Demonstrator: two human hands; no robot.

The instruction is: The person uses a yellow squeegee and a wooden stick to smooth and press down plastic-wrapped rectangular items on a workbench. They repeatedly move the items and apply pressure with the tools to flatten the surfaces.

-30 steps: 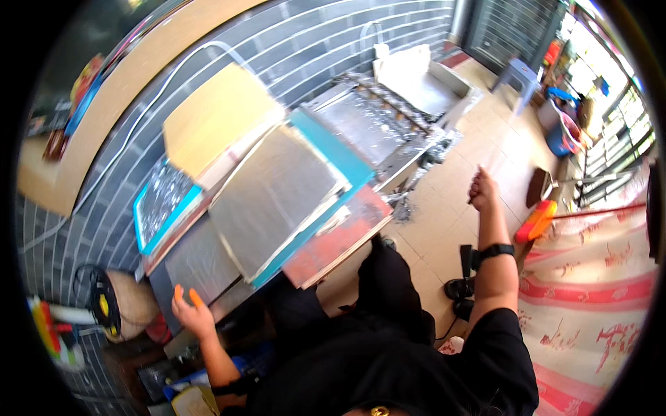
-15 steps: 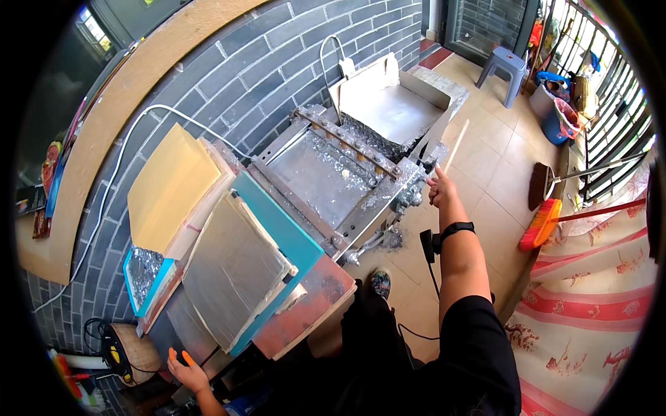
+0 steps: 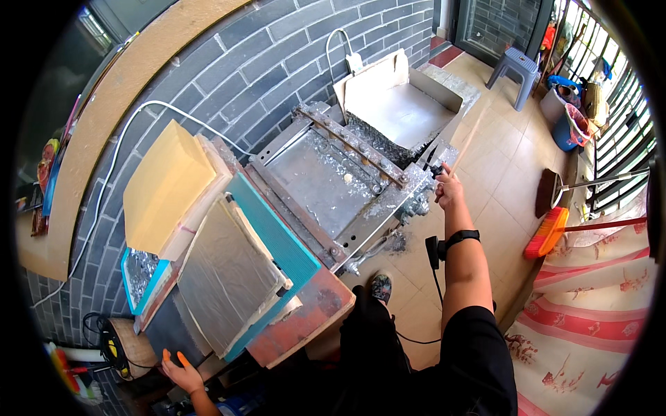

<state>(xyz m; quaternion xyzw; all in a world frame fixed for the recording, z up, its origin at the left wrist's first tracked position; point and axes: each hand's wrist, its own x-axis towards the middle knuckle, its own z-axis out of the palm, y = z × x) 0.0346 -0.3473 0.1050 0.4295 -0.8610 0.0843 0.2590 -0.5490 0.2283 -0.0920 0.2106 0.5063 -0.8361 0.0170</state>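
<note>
My right hand (image 3: pixel 449 188) is at the right end of a grey metal machine (image 3: pixel 326 184) with a flat bed, its fingers closed beside a dark knob (image 3: pixel 436 170). From those fingers a thin pale wooden stick (image 3: pixel 472 135) points up and away, blurred; the grip is partly hidden. My left hand (image 3: pixel 184 374) is open and holds nothing, with orange coverings on two fingertips. It hovers near the lower edge of a dark sheet (image 3: pixel 182 326). Silvery flakes lie scattered over the machine's bed.
A metal tray (image 3: pixel 402 111) stands behind the machine. To the left are a stack of yellowish sheets (image 3: pixel 166 187), a grey-brown sheet stack (image 3: pixel 229 277) and a teal board (image 3: pixel 305 260). A stool (image 3: pixel 515 69), brooms (image 3: pixel 547 232) and a patterned cloth (image 3: pixel 576 333) are to the right.
The view has shifted slightly, moving the machine rightward in the picture. My right hand's fingers have curled in more, and the stick now looks blurred. My left hand stays open.
</note>
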